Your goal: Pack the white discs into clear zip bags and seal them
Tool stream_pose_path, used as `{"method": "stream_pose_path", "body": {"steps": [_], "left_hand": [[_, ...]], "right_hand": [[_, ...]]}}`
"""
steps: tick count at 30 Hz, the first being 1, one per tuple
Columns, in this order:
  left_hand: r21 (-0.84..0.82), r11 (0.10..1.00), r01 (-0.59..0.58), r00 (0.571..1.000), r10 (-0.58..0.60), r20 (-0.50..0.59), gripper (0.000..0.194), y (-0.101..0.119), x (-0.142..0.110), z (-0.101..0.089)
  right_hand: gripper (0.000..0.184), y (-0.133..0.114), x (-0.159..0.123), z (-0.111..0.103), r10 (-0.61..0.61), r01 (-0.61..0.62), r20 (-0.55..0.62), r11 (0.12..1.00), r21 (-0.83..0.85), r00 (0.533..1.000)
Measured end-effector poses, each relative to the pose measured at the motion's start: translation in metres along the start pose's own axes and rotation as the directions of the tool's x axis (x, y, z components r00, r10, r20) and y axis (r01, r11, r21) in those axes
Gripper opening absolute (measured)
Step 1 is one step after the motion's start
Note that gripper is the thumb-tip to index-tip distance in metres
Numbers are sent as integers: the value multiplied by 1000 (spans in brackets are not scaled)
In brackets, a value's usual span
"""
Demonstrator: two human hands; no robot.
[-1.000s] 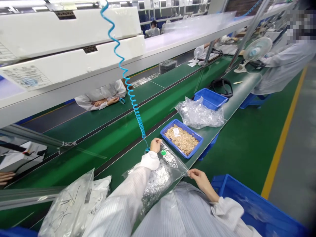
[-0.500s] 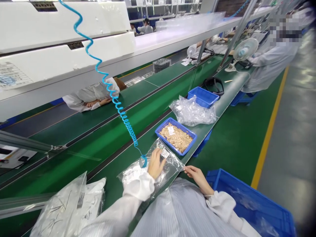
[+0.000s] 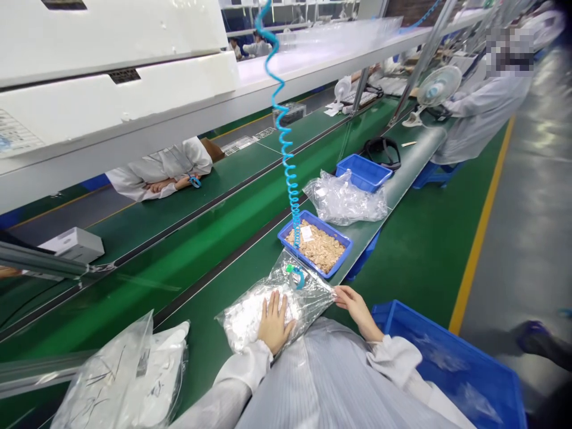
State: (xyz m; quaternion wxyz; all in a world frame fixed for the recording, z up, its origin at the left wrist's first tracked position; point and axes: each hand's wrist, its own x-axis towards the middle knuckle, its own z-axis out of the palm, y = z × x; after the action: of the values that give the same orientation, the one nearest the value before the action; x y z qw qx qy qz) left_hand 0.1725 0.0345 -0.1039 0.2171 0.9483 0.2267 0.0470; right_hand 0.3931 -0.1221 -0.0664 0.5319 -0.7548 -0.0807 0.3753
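A clear plastic bag [image 3: 243, 316] with white contents lies on the green work surface in front of me. My left hand [image 3: 274, 325] rests flat on it, fingers spread. At the bag's right end, my right hand [image 3: 355, 305] pinches the edge of the film between thumb and fingers. A blue coiled cord [image 3: 288, 161] hangs down, and the blue loop [image 3: 298, 278] at its end is over the bag's upper part, beside a small green spot. Just beyond the bag stands a blue tray [image 3: 333, 273] of small tan pieces with a white label [image 3: 306, 233] on top.
Crumpled clear bags [image 3: 344, 202] and another blue tray [image 3: 370, 173] lie farther along the bench. Bagged white items [image 3: 156, 375] are at lower left, a large blue bin [image 3: 469, 357] at lower right. A white shelf [image 3: 179, 125] runs overhead; co-workers sit opposite and farther right.
My left hand has come down and flattened on the bag. The coiled cord and its loop have swung right, away from that hand. My right hand keeps its pinch.
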Motion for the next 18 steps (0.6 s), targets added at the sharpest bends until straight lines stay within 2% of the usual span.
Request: {"method": "stream_pose_path", "body": {"steps": [3,6,9,13,18], "left_hand": [[-34,993,-113,994,113,5,51,11,3,-7],[-99,958,-270,962,272,9,40,29,13,-20],[-152,920,-362,931,364,-21,42,54,35,-35],[-185,895,-405,914,402,-55,43,79,79,-53],[-186,861,-473,870,489,53,21,80,123,-67]], "right_hand": [[43,0,7,6,56,-57,37,998,20,998],[35,-2,14,12,55,-54,50,998,-9,997],[34,-6,17,17,-21,23,51,999,-43,998],[34,-16,8,21,-174,180,71,979,-97,982],[24,-31,-11,21,-277,291,95,934,-207,956]]}}
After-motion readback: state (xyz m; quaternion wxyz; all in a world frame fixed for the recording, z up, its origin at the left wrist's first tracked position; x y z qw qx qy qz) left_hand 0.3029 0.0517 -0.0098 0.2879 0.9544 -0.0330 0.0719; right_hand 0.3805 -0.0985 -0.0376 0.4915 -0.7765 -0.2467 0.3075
